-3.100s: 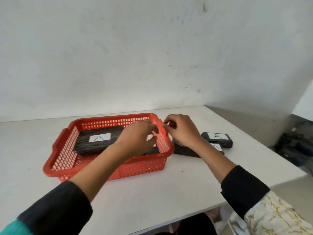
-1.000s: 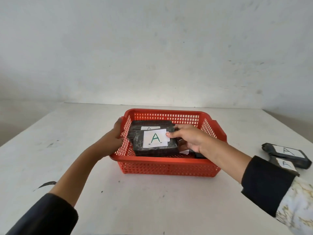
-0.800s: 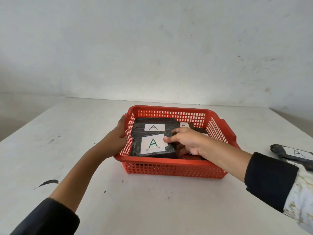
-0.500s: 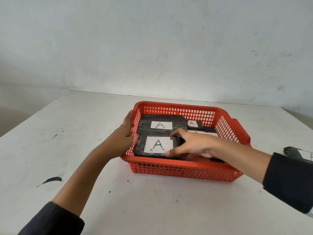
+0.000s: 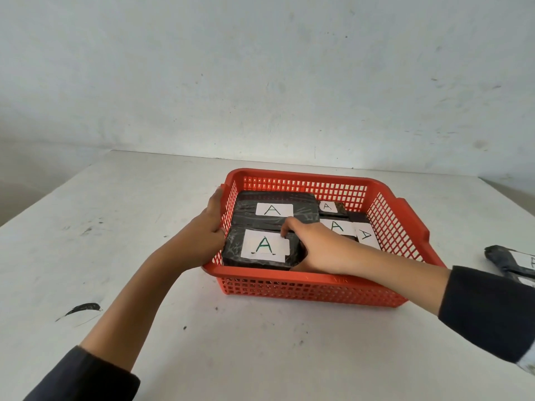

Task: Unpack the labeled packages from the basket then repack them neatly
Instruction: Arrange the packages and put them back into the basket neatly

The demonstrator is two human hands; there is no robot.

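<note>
A red mesh basket (image 5: 318, 287) stands on the white table. Inside lie several black wrapped packages with white "A" labels. One package (image 5: 260, 250) fills the near left corner, a longer one (image 5: 275, 211) lies behind it, and smaller ones (image 5: 330, 206) sit at the right. My left hand (image 5: 210, 230) grips the basket's left wall. My right hand (image 5: 315, 247) rests on the right end of the near left package, fingers curled over its top edge.
Two more labelled black packages (image 5: 512, 261) lie on the table at the far right edge of view. A dark smear (image 5: 81, 309) marks the table at the left. A pale wall stands behind the table.
The near left package has been lowered from a tilted hold into the basket's near left corner and lies flat. My right hand slid to its right end. My left hand stayed on the wall.
</note>
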